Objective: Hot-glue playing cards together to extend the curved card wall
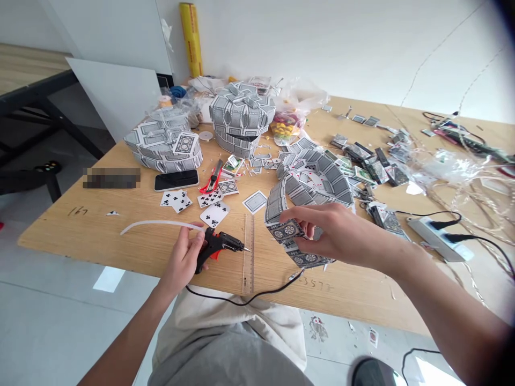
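Left hand [183, 262]: fingers wrapped and closed around the grip of a black hot glue gun [217, 246], which rests on the wooden table [132, 241]. Its nozzle points right, the tip just reaching a clear ruler [249, 252] that lies lengthwise toward the table edge. A translucent glue stick [161, 224] projects from the rear of the gun to the left, passing over the fingers. The gun's black cord [245, 297] loops off the near table edge.

Right hand [333, 230]: thumb and fingers pinched together on the near rim of a ring-shaped structure of playing cards [309, 187], card backs outward. The pinch sits at the ring's lower left part; the rest of the ring extends away behind the fingers. The glue gun nozzle lies to the left of the ring, apart from it.

Outward: loose club cards [213, 213] and a single face-down card [255, 202] lie beyond the gun. A red utility knife [212, 179] and a black phone [176, 180] lie farther back. Two finished card boxes, one low [161, 145] and one tall with a bow [241, 118], stand at the rear. A power strip [436, 236] sits right of the right wrist.
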